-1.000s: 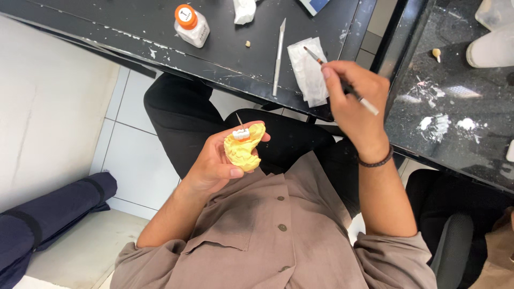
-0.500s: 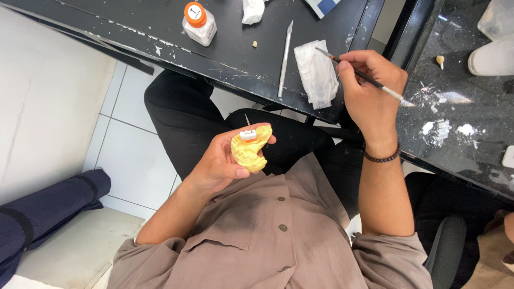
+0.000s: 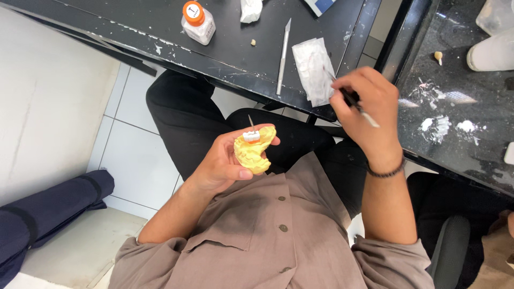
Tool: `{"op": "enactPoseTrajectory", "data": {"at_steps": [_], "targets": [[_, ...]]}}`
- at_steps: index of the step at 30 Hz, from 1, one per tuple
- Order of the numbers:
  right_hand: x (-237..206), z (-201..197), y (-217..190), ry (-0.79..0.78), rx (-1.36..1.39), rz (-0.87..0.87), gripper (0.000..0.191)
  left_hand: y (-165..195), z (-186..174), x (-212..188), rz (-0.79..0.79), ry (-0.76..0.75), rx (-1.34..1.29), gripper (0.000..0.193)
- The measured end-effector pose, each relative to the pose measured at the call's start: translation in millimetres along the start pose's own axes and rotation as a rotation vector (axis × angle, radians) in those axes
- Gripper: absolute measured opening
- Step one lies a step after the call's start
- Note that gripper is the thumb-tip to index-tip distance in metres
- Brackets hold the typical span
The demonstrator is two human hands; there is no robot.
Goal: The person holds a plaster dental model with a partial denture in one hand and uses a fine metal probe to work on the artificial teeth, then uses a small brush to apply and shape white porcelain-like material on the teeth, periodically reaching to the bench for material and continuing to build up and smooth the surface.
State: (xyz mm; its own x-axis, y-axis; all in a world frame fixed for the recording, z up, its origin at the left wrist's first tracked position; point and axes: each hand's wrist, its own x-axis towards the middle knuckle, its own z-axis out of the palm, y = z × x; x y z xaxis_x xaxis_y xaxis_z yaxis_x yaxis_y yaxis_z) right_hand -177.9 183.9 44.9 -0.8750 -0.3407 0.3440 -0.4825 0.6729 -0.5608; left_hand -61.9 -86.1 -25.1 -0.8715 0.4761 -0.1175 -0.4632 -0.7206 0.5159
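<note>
The left hand [image 3: 225, 163] is cupping a yellow cast [image 3: 256, 151] above the lap, its fingers curling closed around the cast and the thumb pressing along its lower edge. A small white and orange piece [image 3: 251, 137] is sitting on top of the cast, with a thin pin sticking up just behind it. The right hand [image 3: 369, 115] is hovering over the edge of the black table [image 3: 134, 24], its fingers pinching closed on a thin brush [image 3: 357, 107], whose pale handle end is poking out toward the wrist. A dark bracelet [image 3: 386, 171] is circling that wrist. A white tissue [image 3: 313, 69] is lying on the table just beside the right hand, and a slim metal knife [image 3: 283, 53] is lying next to the tissue. An orange-capped bottle [image 3: 197, 21] is standing farther left, well apart from both hands.
</note>
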Motion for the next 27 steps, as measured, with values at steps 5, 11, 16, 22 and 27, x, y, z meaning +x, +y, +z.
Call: {"op": "enactPoseTrajectory", "data": {"at_steps": [5,11,16,22,27], "targets": [[-34,-23,-34,0.107,0.449,0.272,0.011,-2,11,0,-0.028,-0.002,-0.005,0.089],[-90,-28,-59,0.283,0.920,0.375,0.013,-10,35,4,-0.025,-0.021,0.081,0.092],[-112,-35,-67,0.113,0.811,0.130,0.011,-15,57,5,-0.013,-0.060,0.203,0.096],[-121,-49,-81,0.049,0.724,0.135,0.019,-15,80,0,0.059,-0.128,0.447,0.096],[-125,-54,-84,0.016,0.779,0.138,0.020,-18,94,0,0.061,-0.116,0.530,0.095]]}}
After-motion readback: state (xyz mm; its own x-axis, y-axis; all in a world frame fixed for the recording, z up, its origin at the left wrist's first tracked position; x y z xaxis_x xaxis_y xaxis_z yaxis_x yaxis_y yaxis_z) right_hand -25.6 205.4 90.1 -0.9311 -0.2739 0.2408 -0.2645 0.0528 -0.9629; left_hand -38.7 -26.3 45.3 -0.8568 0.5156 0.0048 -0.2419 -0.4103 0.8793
